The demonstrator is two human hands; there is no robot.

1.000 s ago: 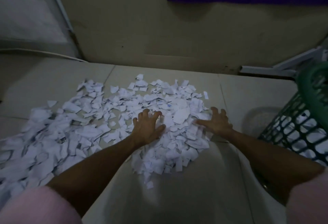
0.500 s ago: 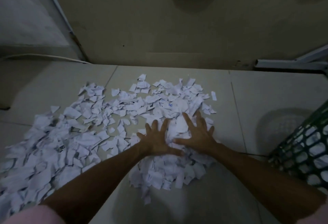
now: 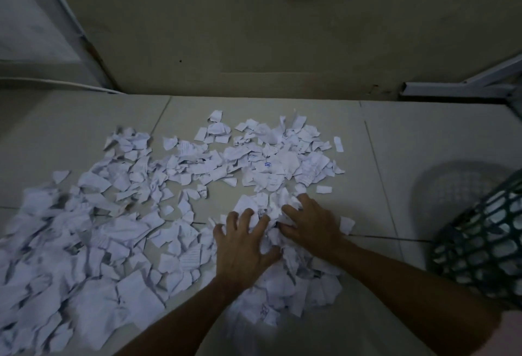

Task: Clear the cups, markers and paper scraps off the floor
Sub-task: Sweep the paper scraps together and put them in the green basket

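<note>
Paper scraps being raked into a heap on a dim tiled floor

Paper scraps [image 3: 135, 231] cover the floor [image 3: 395, 158] in front of me, torn white pieces spread wide to the left and heaped thicker near the middle. Compared with half a second ago, I see both hands drawn closer toward the body, fingers more curled, and the heap below the wrists larger. A green lattice basket [image 3: 480, 248] shows more fully at the right edge now. The floor is pale tile with thin grout lines, meeting a plain beige wall [image 3: 254, 31]; a door frame [image 3: 70, 25] stands at the left and a grey metal bar [image 3: 457, 88] lies at the wall's foot on the right. My left hand [image 3: 243, 245] lies palm down on the heap, fingers spread and bent, clawing into scraps. My right hand [image 3: 310, 223] sits just beside it, fingers curled over crumpled pieces bunched between the two hands
</note>
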